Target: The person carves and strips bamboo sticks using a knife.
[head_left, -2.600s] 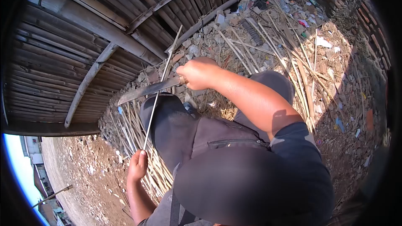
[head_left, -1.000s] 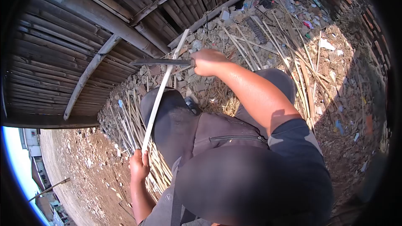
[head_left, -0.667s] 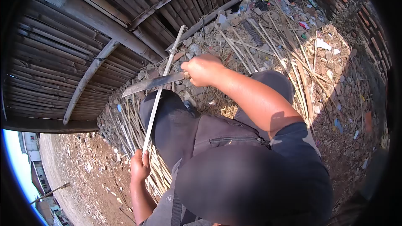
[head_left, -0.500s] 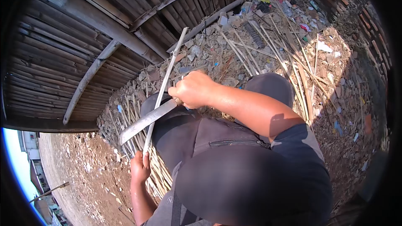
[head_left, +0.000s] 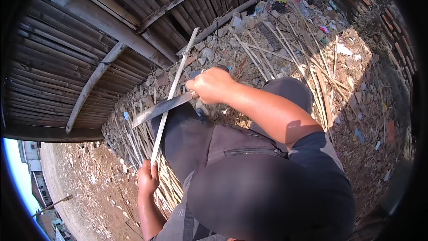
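Note:
My right hand point(head_left: 214, 85) is closed round the handle of a machete point(head_left: 149, 114), whose broad metal blade points left and slightly down. The blade crosses a long, pale bamboo strip point(head_left: 180, 72) roughly midway along it. The strip's lower end is held in my left hand point(head_left: 147, 179), fingers closed. From there the strip slants up and right, its far end close to the bamboo wall. Beneath it is my bent leg in dark trousers point(head_left: 178, 145). Beside that leg lies a bundle of similar strips point(head_left: 168, 186).
A bamboo-slat wall point(head_left: 58, 71) rises on the left and top. Rubble and litter point(head_left: 307, 6) cover the ground ahead, with more loose strips point(head_left: 322, 93) lying to the right. A brick wall point(head_left: 397, 40) stands at far right.
My right hand and the machete have moved up, so the blade crosses the bamboo strip farther from my left hand. My left hand has barely moved.

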The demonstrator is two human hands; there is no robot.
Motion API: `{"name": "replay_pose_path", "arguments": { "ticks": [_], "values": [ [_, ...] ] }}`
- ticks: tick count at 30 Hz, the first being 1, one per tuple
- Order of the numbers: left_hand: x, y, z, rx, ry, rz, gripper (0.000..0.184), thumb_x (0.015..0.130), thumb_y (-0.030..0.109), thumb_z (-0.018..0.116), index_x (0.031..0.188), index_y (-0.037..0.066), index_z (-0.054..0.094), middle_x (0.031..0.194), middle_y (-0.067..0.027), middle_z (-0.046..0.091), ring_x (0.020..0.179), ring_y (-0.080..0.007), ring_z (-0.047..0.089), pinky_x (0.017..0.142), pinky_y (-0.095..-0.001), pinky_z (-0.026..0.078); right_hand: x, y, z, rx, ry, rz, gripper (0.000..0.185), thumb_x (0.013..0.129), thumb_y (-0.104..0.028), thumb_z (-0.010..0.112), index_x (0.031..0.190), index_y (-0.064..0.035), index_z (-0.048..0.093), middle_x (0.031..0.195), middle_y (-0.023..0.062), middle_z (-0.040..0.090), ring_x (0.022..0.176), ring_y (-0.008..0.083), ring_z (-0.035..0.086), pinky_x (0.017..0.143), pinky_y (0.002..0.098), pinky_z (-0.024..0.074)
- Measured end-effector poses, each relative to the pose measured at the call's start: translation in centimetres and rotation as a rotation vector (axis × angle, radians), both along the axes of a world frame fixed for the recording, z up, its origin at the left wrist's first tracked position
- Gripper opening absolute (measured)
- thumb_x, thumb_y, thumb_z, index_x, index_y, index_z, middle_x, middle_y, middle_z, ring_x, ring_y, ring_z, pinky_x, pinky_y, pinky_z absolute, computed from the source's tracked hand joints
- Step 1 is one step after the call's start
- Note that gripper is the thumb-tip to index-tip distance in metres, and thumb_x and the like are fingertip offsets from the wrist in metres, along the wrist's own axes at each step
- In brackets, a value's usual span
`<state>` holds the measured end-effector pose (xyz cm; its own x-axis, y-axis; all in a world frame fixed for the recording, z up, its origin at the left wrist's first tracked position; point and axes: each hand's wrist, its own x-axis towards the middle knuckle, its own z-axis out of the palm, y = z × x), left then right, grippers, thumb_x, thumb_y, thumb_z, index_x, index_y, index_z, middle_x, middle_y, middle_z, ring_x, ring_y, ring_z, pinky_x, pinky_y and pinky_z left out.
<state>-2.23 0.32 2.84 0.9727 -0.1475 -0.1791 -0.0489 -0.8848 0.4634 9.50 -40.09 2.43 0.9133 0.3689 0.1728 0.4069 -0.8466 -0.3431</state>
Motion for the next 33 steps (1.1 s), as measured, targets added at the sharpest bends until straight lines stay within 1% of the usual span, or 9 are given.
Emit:
{"name": "replay_pose_path", "arguments": {
  "ticks": [5,7,10,17,24,27,30,31,33],
  "values": [
    [-0.4,1.6,-0.3,0.028,-0.045,-0.026,0.032,0.103,0.027,0.059,0.087,0.000,0.055,0.063,-0.0192,0.059,0.056,-0.0357,0.060,0.055,-0.0447,0.045,1.7,-1.8,-0.4,0.083,0.129,-0.059,0.021,0.078,-0.014,0.067,0.099,-0.0098,0.069,0.088,0.0144,0.074,0.088,0.0383,0.073,0.077,0.0472,0.0588],
    [-0.2,-0.2,0.7,0.150,-0.105,-0.022,0.030,0.103,0.026,0.060,0.088,0.001,0.056,0.061,-0.0197,0.059,0.054,-0.0367,0.060,0.054,-0.0454,0.045,6.3,-5.6,-5.4,0.070,0.462,-0.409,0.030,0.082,-0.016,0.065,0.110,-0.0093,0.072,0.107,0.0176,0.074,0.103,0.0361,0.072,0.086,0.0457,0.0583],
    [0.9,0.2,2.6,0.102,-0.032,-0.051,0.027,0.103,0.026,0.059,0.091,0.001,0.056,0.060,-0.0207,0.057,0.054,-0.0390,0.060,0.053,-0.0467,0.045,3.3,-5.2,0.0,0.066,0.400,-0.493,0.043,0.085,-0.016,0.063,0.128,-0.0091,0.068,0.125,0.0192,0.069,0.116,0.0338,0.068,0.097,0.0437,0.0552],
    [-0.1,0.1,0.3,0.048,-0.070,-0.043,0.030,0.105,0.028,0.055,0.092,0.002,0.056,0.065,-0.0202,0.059,0.058,-0.0376,0.060,0.057,-0.0456,0.046,1.9,-6.2,-1.1,0.127,0.312,-0.357,0.060,0.083,-0.027,0.067,0.138,-0.0061,0.060,0.131,0.0210,0.066,0.123,0.0354,0.063,0.104,0.0462,0.0508],
    [-0.1,0.1,0.3,0.045,-0.046,-0.010,0.032,0.106,0.029,0.056,0.089,0.002,0.055,0.064,-0.0181,0.058,0.056,-0.0326,0.058,0.056,-0.0426,0.045,-0.1,-0.1,0.8,0.160,0.081,0.046,0.029,0.071,-0.022,0.076,0.094,-0.0073,0.065,0.081,0.0163,0.072,0.082,0.0396,0.071,0.072,0.0511,0.0568],
    [0.2,1.0,-0.2,0.040,-0.089,-0.042,0.033,0.105,0.029,0.057,0.087,0.002,0.055,0.062,-0.0173,0.057,0.054,-0.0313,0.058,0.054,-0.0420,0.045,-1.2,1.6,1.7,0.054,0.051,0.203,0.026,0.071,-0.017,0.075,0.094,-0.0092,0.066,0.079,0.0154,0.071,0.082,0.0389,0.071,0.071,0.0515,0.0562],
    [-0.2,0.9,0.9,0.072,-0.054,0.004,0.035,0.103,0.030,0.060,0.085,0.001,0.056,0.058,-0.0184,0.057,0.051,-0.0335,0.058,0.052,-0.0432,0.044,2.9,-3.9,-1.1,0.320,0.350,-0.385,0.031,0.084,-0.018,0.068,0.114,-0.0126,0.072,0.102,0.0168,0.075,0.101,0.0362,0.072,0.085,0.0451,0.0585],
    [0.7,0.2,1.4,0.095,-0.068,-0.024,0.035,0.103,0.030,0.060,0.085,0.001,0.056,0.058,-0.0187,0.057,0.051,-0.0337,0.059,0.052,-0.0433,0.044,6.0,-5.8,-5.6,0.103,0.485,-0.376,0.038,0.088,-0.017,0.063,0.124,-0.0126,0.070,0.112,0.0181,0.073,0.107,0.0344,0.071,0.091,0.0435,0.0576],
    [1.0,-0.8,3.0,0.153,-0.078,-0.060,0.034,0.103,0.029,0.060,0.085,0.001,0.056,0.059,-0.0192,0.058,0.052,-0.0343,0.060,0.052,-0.0435,0.045,3.5,-5.5,-1.3,0.089,0.384,-0.438,0.042,0.085,-0.015,0.061,0.126,-0.0099,0.068,0.118,0.0206,0.070,0.112,0.0357,0.069,0.095,0.0453,0.0553]
  ]
}}
